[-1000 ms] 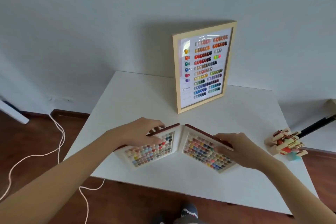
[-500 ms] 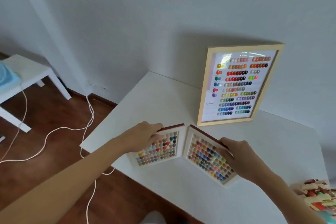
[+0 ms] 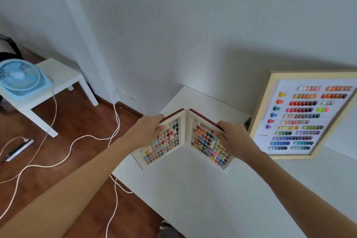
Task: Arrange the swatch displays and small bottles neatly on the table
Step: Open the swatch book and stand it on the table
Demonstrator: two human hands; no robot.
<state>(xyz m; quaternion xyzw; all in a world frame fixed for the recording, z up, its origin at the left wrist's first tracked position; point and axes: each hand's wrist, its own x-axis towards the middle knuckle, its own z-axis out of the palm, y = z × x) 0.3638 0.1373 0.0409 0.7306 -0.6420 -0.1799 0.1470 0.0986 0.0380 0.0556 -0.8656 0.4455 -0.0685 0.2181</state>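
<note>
A folding swatch book (image 3: 185, 139) with red covers stands open in a V, its two cream panels filled with small coloured nail tips. My left hand (image 3: 147, 131) grips the left panel's outer edge and my right hand (image 3: 234, 138) grips the right panel's outer edge. The book is near the left corner of the white table (image 3: 193, 195); I cannot tell whether its lower edge touches the top. A large wood-framed swatch display (image 3: 301, 118) leans against the wall at the right. No small bottles are in view.
A second white side table (image 3: 63, 79) carrying a light blue fan (image 3: 20, 76) stands at the left. White cables (image 3: 83, 141) and a power strip (image 3: 18, 149) lie on the wooden floor beside the table's left edge.
The view has swung left, so the bottle cluster at the right has left the frame. Both hands have carried the open swatch book toward the table's left corner and tilted it more upright.
</note>
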